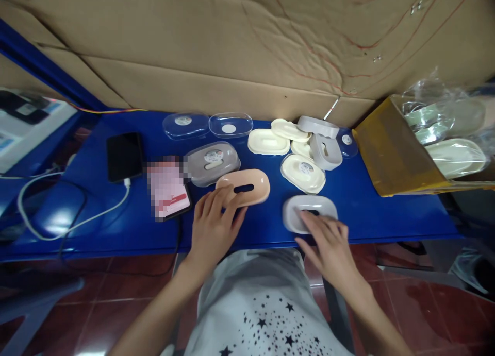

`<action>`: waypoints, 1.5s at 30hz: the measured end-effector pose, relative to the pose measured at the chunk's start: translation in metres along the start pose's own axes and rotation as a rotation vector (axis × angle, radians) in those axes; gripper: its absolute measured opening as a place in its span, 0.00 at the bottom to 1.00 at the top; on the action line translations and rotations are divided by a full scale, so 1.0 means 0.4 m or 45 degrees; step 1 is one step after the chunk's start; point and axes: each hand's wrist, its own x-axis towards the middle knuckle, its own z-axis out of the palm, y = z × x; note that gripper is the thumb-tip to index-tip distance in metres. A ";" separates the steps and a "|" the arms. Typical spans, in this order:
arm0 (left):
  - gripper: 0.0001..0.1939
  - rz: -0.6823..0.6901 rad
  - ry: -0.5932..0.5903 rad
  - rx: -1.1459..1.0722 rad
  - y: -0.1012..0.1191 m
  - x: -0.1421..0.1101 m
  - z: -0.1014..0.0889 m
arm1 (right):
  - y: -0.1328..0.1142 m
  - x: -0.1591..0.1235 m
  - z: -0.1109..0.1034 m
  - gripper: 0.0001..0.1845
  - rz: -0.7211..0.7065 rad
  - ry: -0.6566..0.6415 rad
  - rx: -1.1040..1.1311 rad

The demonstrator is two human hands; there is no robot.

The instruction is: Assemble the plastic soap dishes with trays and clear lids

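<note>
A peach oval dish (257, 187) with a dark slot in its floor lies on the blue table. My left hand (214, 219) is on its near left end, fingers curled over the rim and thumb along the near side. To the right is a pale grey oval dish (291, 214), also slotted. My right hand (327, 237) reaches over its near right side, fingers apart and thumb off the rim. The grey dish's near right part is hidden. Just beyond the peach dish sits a grey dish with a clear labelled cover (228, 152).
Cream oval pieces (268, 141) and grey rings (328, 152) are piled at the back. Clear lids (185, 126) lie at back left. Left are a black phone (124, 156), a lit phone (168, 188) and a white cable (96, 224). A cardboard box (381, 155) holds wrapped dishes.
</note>
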 end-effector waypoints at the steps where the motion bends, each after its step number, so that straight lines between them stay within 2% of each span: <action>1: 0.23 0.013 0.010 -0.024 0.003 0.001 -0.002 | -0.023 0.015 0.004 0.34 -0.070 -0.038 0.081; 4: 0.25 0.246 -0.075 -0.183 0.022 -0.009 -0.015 | -0.045 0.066 0.001 0.33 -0.260 -0.051 0.302; 6: 0.24 0.439 -0.180 -0.254 0.034 -0.026 -0.021 | -0.034 0.112 -0.009 0.31 -0.300 0.029 0.366; 8: 0.22 0.523 -0.247 -0.265 0.040 -0.049 -0.022 | -0.022 0.173 -0.015 0.29 -0.315 0.089 0.376; 10: 0.19 0.510 -0.266 -0.265 0.035 -0.074 -0.023 | -0.020 0.245 -0.010 0.27 -0.375 0.052 0.347; 13: 0.16 0.449 -0.240 -0.261 0.010 -0.113 -0.034 | -0.035 0.344 0.019 0.22 -0.504 -0.096 0.230; 16: 0.15 0.355 -0.189 -0.232 -0.030 -0.147 -0.056 | -0.032 0.389 0.047 0.20 -0.554 -0.169 0.113; 18: 0.16 0.290 -0.162 -0.206 -0.057 -0.165 -0.070 | -0.001 0.382 0.052 0.21 -0.490 -0.126 0.040; 22: 0.19 0.224 -0.135 -0.179 -0.090 -0.177 -0.073 | 0.112 0.312 0.029 0.33 -0.149 0.020 -0.154; 25: 0.20 0.232 -0.119 -0.196 -0.088 -0.162 -0.058 | 0.185 0.237 0.000 0.31 -0.014 0.094 -0.068; 28: 0.20 0.264 -0.108 -0.210 -0.074 -0.139 -0.040 | 0.214 0.153 -0.022 0.26 0.053 0.236 0.117; 30: 0.19 0.280 -0.096 -0.219 -0.065 -0.125 -0.032 | 0.221 0.095 -0.028 0.25 0.138 0.334 0.143; 33: 0.19 0.287 -0.089 -0.227 -0.058 -0.112 -0.026 | 0.239 0.021 -0.022 0.26 0.272 0.436 0.068; 36: 0.19 0.281 -0.083 -0.215 -0.057 -0.105 -0.027 | 0.263 -0.022 -0.006 0.25 0.346 0.504 -0.073; 39: 0.20 0.298 -0.055 -0.222 -0.059 -0.105 -0.028 | 0.257 -0.029 0.007 0.21 0.331 0.517 -0.178; 45: 0.21 0.249 0.069 -0.388 -0.040 -0.111 -0.029 | 0.136 0.025 0.022 0.18 -0.083 0.133 0.105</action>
